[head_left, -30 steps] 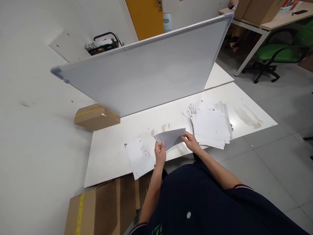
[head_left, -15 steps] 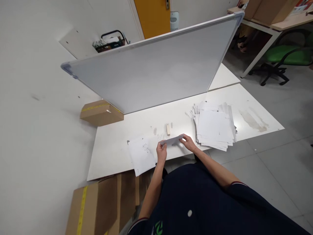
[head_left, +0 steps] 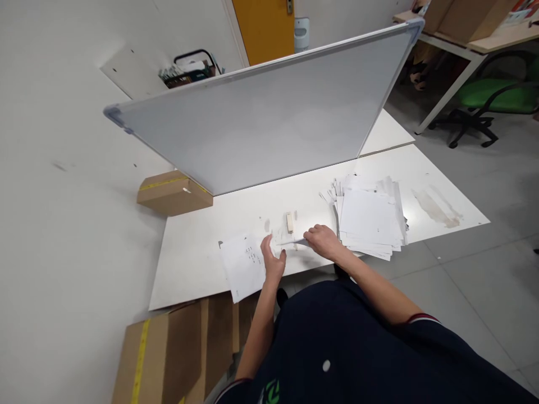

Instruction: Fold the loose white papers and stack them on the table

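Note:
My right hand (head_left: 323,240) grips one end of a few white sheets of paper (head_left: 293,242), seen nearly edge-on above the table's front edge. At the other end, my left hand (head_left: 273,259) has thumb and fingers spread around the papers' left end without closing on them. Just beyond the sheets a small cream-coloured stapler-like block (head_left: 289,223) lies on the white table (head_left: 189,252). To the left of my left hand are printed sheets (head_left: 242,269), overhanging the front edge. A messy pile of papers (head_left: 370,219) lies to the right.
A large whiteboard (head_left: 269,123) stands upright along the table's back. One cardboard box (head_left: 172,193) sits at the back left; more boxes (head_left: 168,348) stand on the floor below left. Behind, at right, are a green chair (head_left: 497,95) and another desk (head_left: 497,42).
My left hand has let go of the papers and opened. My right hand has shifted slightly left and closed more fully over its end, and the papers have turned edge-on.

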### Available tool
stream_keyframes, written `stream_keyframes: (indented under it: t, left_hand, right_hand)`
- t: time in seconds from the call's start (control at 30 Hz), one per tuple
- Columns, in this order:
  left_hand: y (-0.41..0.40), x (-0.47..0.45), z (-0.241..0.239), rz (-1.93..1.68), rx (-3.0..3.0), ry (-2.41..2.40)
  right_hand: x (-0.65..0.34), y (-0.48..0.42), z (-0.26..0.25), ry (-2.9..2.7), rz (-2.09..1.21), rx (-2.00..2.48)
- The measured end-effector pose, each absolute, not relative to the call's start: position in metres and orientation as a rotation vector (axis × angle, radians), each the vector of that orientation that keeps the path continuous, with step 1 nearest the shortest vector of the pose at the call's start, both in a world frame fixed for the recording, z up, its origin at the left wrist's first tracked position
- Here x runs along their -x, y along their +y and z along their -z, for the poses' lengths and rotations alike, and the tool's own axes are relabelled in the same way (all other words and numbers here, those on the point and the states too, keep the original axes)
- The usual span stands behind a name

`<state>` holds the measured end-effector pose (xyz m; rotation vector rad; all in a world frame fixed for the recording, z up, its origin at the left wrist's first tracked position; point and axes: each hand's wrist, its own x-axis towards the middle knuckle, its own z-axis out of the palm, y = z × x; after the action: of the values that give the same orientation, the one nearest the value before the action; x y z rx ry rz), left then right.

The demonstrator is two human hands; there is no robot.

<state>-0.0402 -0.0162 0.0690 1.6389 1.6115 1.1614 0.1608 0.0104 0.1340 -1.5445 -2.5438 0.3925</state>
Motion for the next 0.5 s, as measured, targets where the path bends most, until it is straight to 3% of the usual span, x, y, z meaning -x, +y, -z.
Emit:
stream_keyframes:
  t: [0.1, 0.3, 0.5]
  left_hand:
    - [-0.019, 0.042, -0.049, -1.035, -1.789, 1.473]
    - [-0.031, 0.048, 0.005, -0.941, -1.543, 1.492]
    - [-0.030, 0.053, 0.014, -0.905, -1.477, 1.539]
  right_hand:
    - [-0.147, 0.006, -0.133, -2.712, -0.298, 1.568]
    - [-0.135, -0.001, -0.097, -2.838, -0.356, 1.679]
    - [-0.134, -0.003, -0.091, -2.839, -0.401, 1.750]
